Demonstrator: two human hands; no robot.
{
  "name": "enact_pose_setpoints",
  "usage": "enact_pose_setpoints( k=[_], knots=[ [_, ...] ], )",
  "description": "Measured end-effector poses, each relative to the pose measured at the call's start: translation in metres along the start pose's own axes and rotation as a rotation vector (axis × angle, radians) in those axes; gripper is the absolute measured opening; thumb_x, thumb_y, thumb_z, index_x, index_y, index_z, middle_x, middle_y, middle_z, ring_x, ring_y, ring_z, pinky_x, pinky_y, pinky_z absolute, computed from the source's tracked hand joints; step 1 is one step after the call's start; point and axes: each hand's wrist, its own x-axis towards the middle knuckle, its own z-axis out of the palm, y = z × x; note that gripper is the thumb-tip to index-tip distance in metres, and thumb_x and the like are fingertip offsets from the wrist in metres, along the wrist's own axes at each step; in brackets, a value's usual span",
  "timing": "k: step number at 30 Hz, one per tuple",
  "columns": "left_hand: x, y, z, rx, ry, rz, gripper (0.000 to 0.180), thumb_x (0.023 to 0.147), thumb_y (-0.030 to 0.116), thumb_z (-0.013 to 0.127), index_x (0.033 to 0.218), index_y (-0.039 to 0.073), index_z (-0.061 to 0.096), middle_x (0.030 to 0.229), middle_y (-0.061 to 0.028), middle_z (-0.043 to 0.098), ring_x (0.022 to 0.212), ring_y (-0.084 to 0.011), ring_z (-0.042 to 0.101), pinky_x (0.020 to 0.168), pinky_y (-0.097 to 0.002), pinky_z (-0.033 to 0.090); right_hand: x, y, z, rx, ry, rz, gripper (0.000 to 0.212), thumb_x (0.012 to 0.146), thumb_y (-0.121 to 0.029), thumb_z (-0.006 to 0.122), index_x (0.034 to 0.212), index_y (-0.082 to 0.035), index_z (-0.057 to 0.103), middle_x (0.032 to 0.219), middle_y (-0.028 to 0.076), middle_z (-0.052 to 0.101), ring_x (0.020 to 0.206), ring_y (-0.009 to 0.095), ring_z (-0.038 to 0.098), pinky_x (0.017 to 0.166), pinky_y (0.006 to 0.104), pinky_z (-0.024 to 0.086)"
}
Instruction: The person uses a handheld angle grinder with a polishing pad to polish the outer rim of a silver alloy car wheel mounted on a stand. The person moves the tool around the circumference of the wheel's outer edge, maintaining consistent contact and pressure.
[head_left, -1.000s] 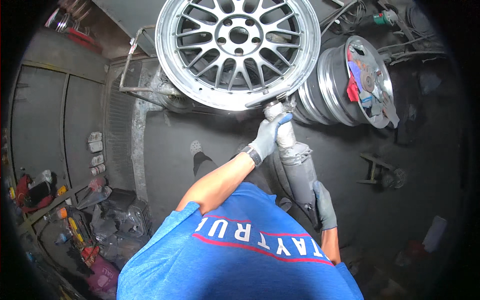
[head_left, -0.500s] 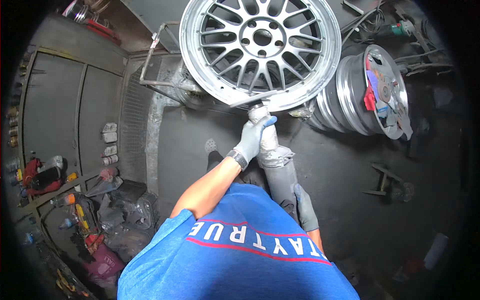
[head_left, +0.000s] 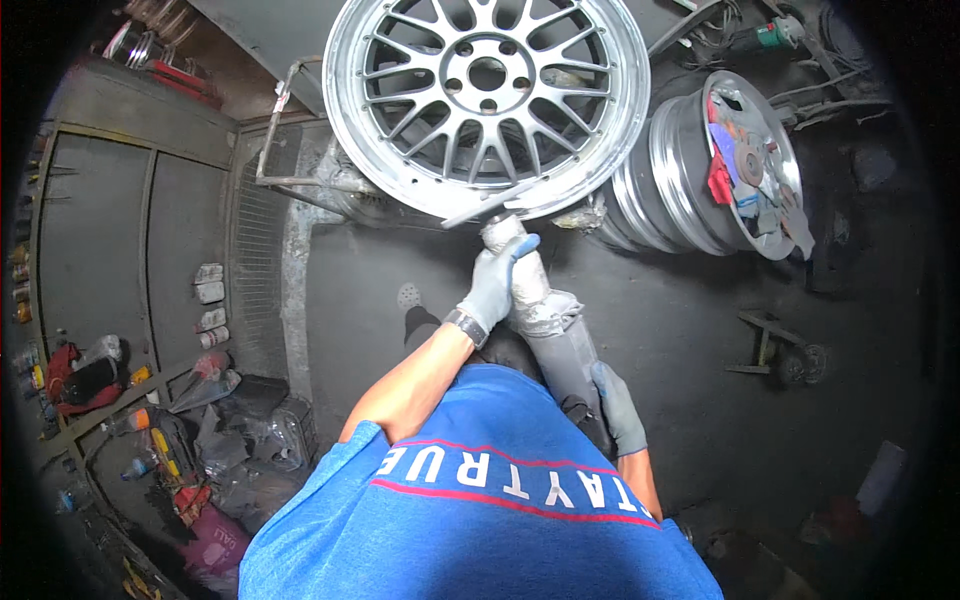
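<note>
My left hand (head_left: 489, 287), in a pale grey-blue glove, is closed round the white-wrapped front of an angle grinder (head_left: 558, 345). The tool's thick grey body runs down toward my waist on the right. Against that body my gloved right hand (head_left: 621, 408) is closed, its fingertips partly hidden. A thin flat disc (head_left: 490, 205) at the grinder's head shows nearly edge-on, tilted, over the near lip of a silver multi-spoke wheel rim (head_left: 487, 120). Whether the disc touches the lip, I cannot tell.
Another wheel rim (head_left: 700, 175) stands on its side at the right, with cloths and discs in it. A bent pipe frame (head_left: 272, 150) is left of the silver rim. Plastic bags and a black crate (head_left: 290, 430) lie low left. A metal stand (head_left: 770, 345) is on the floor at right.
The whole view has shifted, so the rims sit further left and a little higher. The grinder's disc has moved slightly left along the near lip and tilts more. Both hands keep their hold.
</note>
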Motion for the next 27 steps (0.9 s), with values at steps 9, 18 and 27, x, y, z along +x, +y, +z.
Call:
enact_pose_setpoints(
  k=[9, 18, 27],
  knots=[
    [0.014, -0.060, 0.070, -0.132, -0.142, -0.004, 0.023, 0.095, 0.015, 0.086, 0.115, 0.012, 0.075, 0.105, -0.0018, 0.076, 0.095, -0.0149, 0.073, 0.085, -0.0365, 0.060, -0.009, -0.023, -0.083, 0.161, 0.052, 0.066, 0.054, 0.114, -0.045, 0.058, 0.148, -0.004, 0.064, 0.119, 0.004, 0.073, 0.095, 0.011, 0.066, 0.075, 0.0297, 0.053],
    [-0.002, -0.014, 0.005, -0.105, 0.015, 0.135, 0.016, 0.097, 0.013, 0.084, 0.107, 0.010, 0.072, 0.094, -0.0053, 0.076, 0.083, -0.0183, 0.075, 0.077, -0.0344, 0.062, 0.042, -0.006, -0.041, -0.105, -0.113, -0.021, 0.063, 0.113, -0.043, 0.059, 0.153, 0.006, 0.060, 0.149, 0.017, 0.067, 0.137, 0.025, 0.060, 0.118, 0.0366, 0.044],
    [-0.005, 0.020, -0.026, -0.094, 0.045, 0.178, 0.016, 0.099, 0.016, 0.078, 0.110, 0.006, 0.071, 0.097, -0.0108, 0.077, 0.088, -0.0238, 0.077, 0.082, -0.0379, 0.064, 0.077, -0.004, -0.010, -0.069, -0.231, -0.026, 0.059, 0.113, -0.041, 0.060, 0.149, 0.005, 0.063, 0.145, 0.017, 0.069, 0.133, 0.024, 0.063, 0.116, 0.0358, 0.045]
  ],
)
